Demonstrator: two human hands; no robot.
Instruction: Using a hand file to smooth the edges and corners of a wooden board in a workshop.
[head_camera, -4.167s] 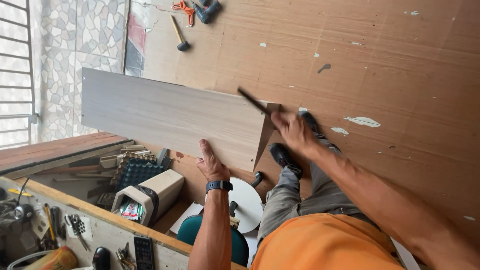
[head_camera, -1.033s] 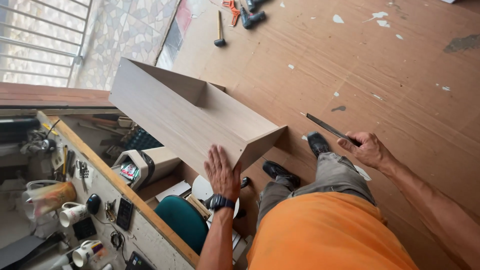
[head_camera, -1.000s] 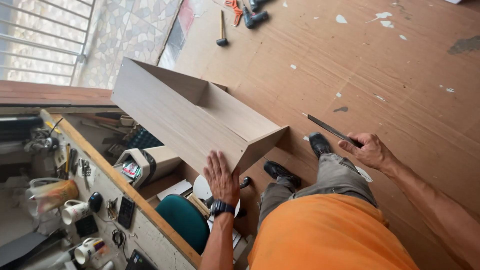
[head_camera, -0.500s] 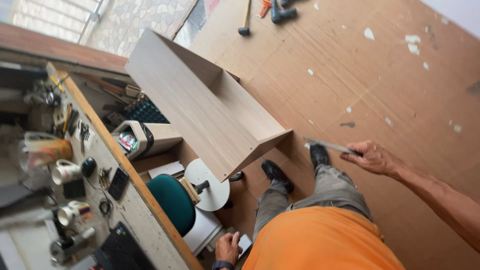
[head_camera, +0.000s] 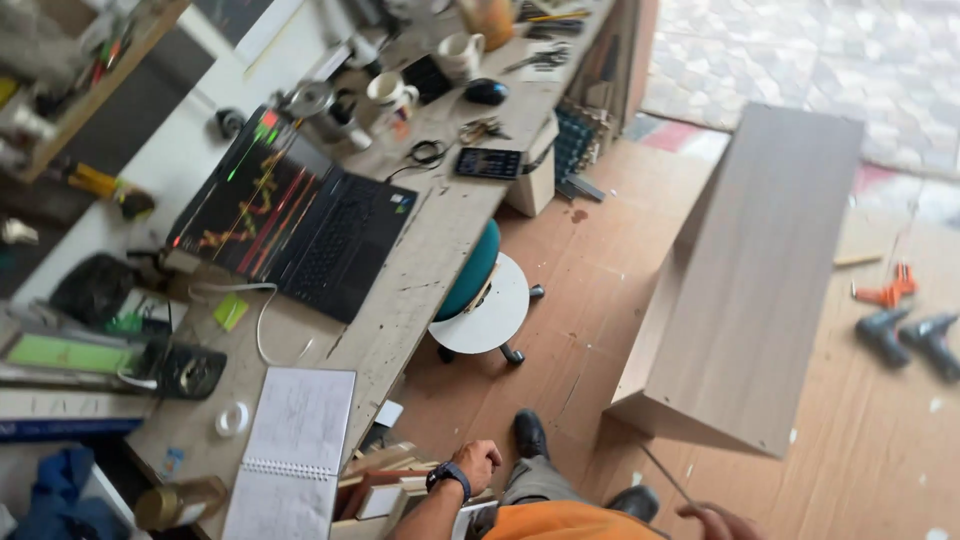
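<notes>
My left hand (head_camera: 478, 464) has come off the board box (head_camera: 745, 290) and now rests, fingers curled, on wood scraps (head_camera: 385, 485) beneath the worktop (head_camera: 440, 240). My right hand (head_camera: 722, 521) still pinches the thin metal ruler (head_camera: 668, 478); the box stands freely ahead.

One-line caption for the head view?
Left hand reaches into stacked wood scraps beside the workbench; right hand holds a thin metal strip near the wooden cabinet.
</notes>
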